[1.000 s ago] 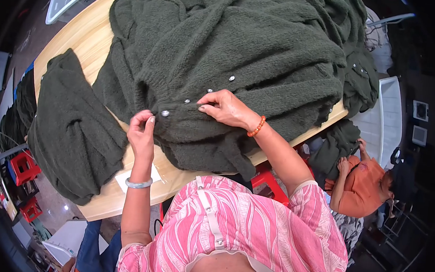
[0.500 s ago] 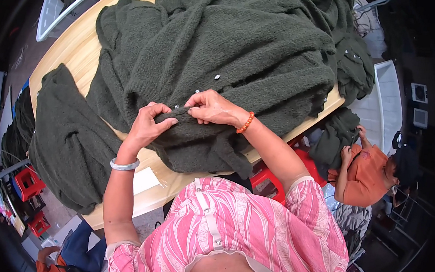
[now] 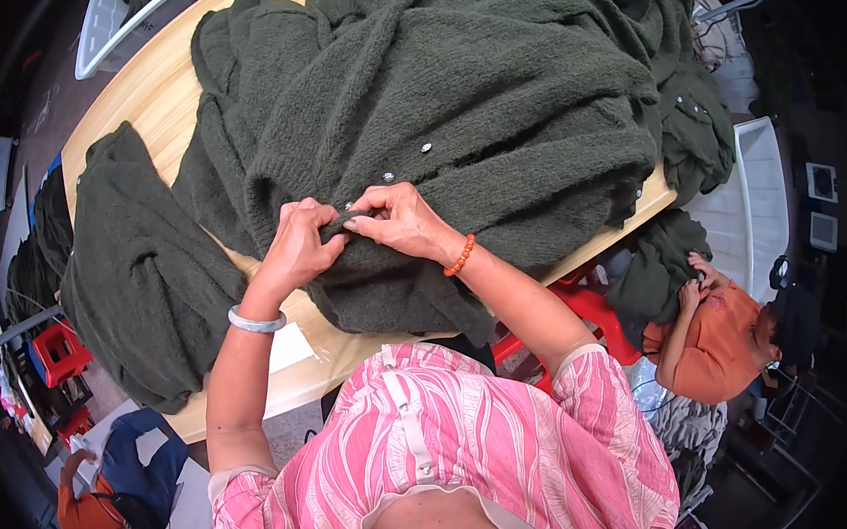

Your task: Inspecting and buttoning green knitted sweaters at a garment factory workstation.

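A large dark green knitted cardigan (image 3: 492, 94) lies in folds over the table in front of me. Shiny buttons (image 3: 388, 177) run in a slanting line along its edge. My left hand (image 3: 301, 241) pinches the cardigan's edge between bent fingers and thumb. Close beside it, my right hand (image 3: 399, 222) grips the same edge, thumb and forefinger next to a button (image 3: 349, 206). Fingers partly hide the cloth between the hands. More dark green knitwear (image 3: 146, 277) hangs over the table's left side.
The pale wooden table (image 3: 147, 102) curves round the pile. A white paper (image 3: 292, 346) lies near its front edge. To the right, a person in orange (image 3: 719, 341) handles green knitwear beside a white bin (image 3: 762, 208). Red stools (image 3: 586, 308) stand below; another person (image 3: 129, 479) sits lower left.
My right hand has moved slightly left, closer to my left hand. My left fingers have curled further over the edge. Both hands still hold the cardigan.
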